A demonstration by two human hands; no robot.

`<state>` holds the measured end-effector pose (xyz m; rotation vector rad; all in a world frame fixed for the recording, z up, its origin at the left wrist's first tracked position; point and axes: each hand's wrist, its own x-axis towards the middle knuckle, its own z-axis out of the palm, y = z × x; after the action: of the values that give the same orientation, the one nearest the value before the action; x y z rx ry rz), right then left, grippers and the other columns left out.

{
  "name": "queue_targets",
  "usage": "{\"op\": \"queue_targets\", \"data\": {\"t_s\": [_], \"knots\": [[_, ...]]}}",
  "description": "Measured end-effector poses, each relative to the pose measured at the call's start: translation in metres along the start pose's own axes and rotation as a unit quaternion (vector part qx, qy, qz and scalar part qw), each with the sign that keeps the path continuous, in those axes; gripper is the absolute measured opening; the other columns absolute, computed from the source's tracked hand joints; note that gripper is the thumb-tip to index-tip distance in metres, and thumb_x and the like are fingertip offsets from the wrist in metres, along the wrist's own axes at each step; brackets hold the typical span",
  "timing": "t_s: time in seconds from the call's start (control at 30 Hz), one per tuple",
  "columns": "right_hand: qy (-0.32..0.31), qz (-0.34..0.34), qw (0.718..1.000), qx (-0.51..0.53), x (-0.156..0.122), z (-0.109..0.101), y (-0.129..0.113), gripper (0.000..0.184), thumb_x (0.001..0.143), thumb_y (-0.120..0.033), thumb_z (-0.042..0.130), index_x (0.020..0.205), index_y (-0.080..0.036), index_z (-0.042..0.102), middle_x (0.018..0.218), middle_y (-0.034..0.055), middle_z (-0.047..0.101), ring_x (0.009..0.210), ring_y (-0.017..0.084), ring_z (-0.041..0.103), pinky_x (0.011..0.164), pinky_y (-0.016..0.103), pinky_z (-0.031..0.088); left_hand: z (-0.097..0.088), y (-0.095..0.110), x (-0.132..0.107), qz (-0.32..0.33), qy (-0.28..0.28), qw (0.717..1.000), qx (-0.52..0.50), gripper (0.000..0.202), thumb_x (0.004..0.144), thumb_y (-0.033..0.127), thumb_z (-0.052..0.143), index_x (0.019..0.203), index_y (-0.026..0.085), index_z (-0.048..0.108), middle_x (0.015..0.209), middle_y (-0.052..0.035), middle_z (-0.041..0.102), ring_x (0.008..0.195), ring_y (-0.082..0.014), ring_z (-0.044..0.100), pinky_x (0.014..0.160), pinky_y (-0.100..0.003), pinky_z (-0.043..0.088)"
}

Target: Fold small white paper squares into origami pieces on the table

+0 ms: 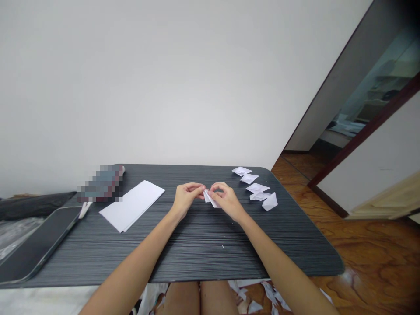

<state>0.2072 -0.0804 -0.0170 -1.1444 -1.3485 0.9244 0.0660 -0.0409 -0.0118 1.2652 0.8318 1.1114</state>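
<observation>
Both hands meet over the middle of the dark striped table [197, 253]. My left hand [186, 196] pinches one side of a small folded white paper piece [210, 199], fingers curled. My right hand [226, 199] grips the other side of the same piece, fingers closed around it. The paper sits just above the tabletop between the fingertips.
A stack of white paper sheets [133, 204] lies to the left. Several small folded paper shapes [259, 190] line up at the right rear. A dark phone [36, 247] lies at the left edge. Paper scraps [262, 297] litter the wooden floor by my knees.
</observation>
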Motion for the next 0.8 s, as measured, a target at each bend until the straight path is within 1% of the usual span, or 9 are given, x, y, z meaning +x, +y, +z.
{"op": "queue_targets", "data": {"t_s": [0.1,0.17,0.23,0.3,0.4,0.47,0.53,0.6,0.8], "knots": [[0.0,0.031,0.999,0.029,-0.002,0.0,-0.003,0.027,0.061,-0.039,0.062,0.067,-0.015,0.054,0.093,0.005,0.049,0.062,0.009,0.053,0.049,0.02,0.042,0.0,0.002,-0.001,-0.007,0.003,1.0,0.007,0.031,0.055,0.033,0.07,0.072,0.007,0.062,0.061,-0.0051,0.065,0.049,-0.013,0.058,0.052,-0.026,0.05],[-0.007,0.072,0.996,0.059,-0.003,0.0,-0.004,0.028,0.061,-0.039,0.063,0.07,-0.015,0.054,0.082,0.0035,0.054,0.056,0.009,0.052,0.046,0.02,0.04,0.001,0.003,-0.001,-0.011,0.004,1.0,0.008,0.03,0.055,0.032,0.07,0.07,0.008,0.062,0.059,-0.0046,0.065,0.049,-0.0123,0.058,0.05,-0.024,0.05],[-0.034,0.123,0.986,0.103,-0.004,0.0,-0.006,0.029,0.061,-0.039,0.064,0.073,-0.015,0.054,0.066,0.0006,0.056,0.051,0.008,0.051,0.045,0.02,0.039,0.001,0.003,-0.002,-0.013,0.001,1.0,0.01,0.028,0.056,0.032,0.069,0.068,0.008,0.061,0.057,-0.0042,0.064,0.049,-0.0123,0.058,0.05,-0.024,0.049],[-0.068,0.163,0.971,0.161,-0.004,0.0,-0.008,0.029,0.059,-0.037,0.066,0.071,-0.013,0.055,0.06,-0.0004,0.056,0.052,0.009,0.052,0.05,0.022,0.042,0.001,0.003,-0.002,-0.014,-0.009,1.0,0.019,0.028,0.057,0.033,0.068,0.068,0.008,0.061,0.056,-0.004,0.064,0.049,-0.0124,0.057,0.049,-0.024,0.049],[-0.125,0.201,0.943,0.235,-0.005,0.0,-0.011,0.025,0.058,-0.032,0.069,0.064,-0.011,0.057,0.063,0.0024,0.059,0.061,0.011,0.056,0.064,0.026,0.046,0.001,0.0,-0.002,-0.025,-0.028,0.998,0.049,0.029,0.057,0.035,0.067,0.068,0.008,0.061,0.054,-0.0039,0.063,0.046,-0.0122,0.056,0.048,-0.023,0.047],[-0.145,0.222,0.929,0.258,-0.006,0.001,-0.011,0.024,0.058,-0.029,0.07,0.064,-0.01,0.057,0.065,0.0035,0.059,0.064,0.012,0.058,0.07,0.029,0.047,-0.001,-0.002,-0.002,-0.029,-0.035,0.995,0.086,0.029,0.057,0.035,0.067,0.068,0.009,0.062,0.055,-0.0044,0.063,0.047,-0.012,0.056,0.046,-0.022,0.045],[-0.134,0.227,0.926,0.269,-0.007,0.003,-0.01,0.023,0.056,-0.026,0.071,0.068,-0.011,0.057,0.069,0.0029,0.059,0.067,0.013,0.058,0.072,0.031,0.048,-0.002,-0.004,-0.002,-0.021,-0.039,0.991,0.13,0.029,0.057,0.035,0.067,0.068,0.009,0.063,0.057,-0.0049,0.064,0.048,-0.0123,0.056,0.044,-0.02,0.043],[-0.11,0.223,0.931,0.266,-0.007,0.005,-0.007,0.025,0.054,-0.022,0.072,0.07,-0.013,0.056,0.072,0.0015,0.058,0.068,0.012,0.058,0.07,0.03,0.049,-0.003,-0.005,-0.002,-0.003,-0.044,0.985,0.168,0.028,0.058,0.035,0.066,0.068,0.01,0.064,0.058,-0.0052,0.064,0.05,-0.0131,0.057,0.044,-0.02,0.042],[-0.062,0.161,0.956,0.236,-0.005,0.007,-0.002,0.025,0.053,-0.023,0.071,0.066,-0.014,0.053,0.066,-0.0022,0.055,0.053,0.006,0.053,0.058,0.024,0.046,0.001,-0.008,-0.004,0.081,-0.05,0.968,0.231,0.024,0.065,0.034,0.059,0.073,0.012,0.063,0.068,-0.0048,0.065,0.063,-0.0159,0.06,0.058,-0.023,0.045]]}}
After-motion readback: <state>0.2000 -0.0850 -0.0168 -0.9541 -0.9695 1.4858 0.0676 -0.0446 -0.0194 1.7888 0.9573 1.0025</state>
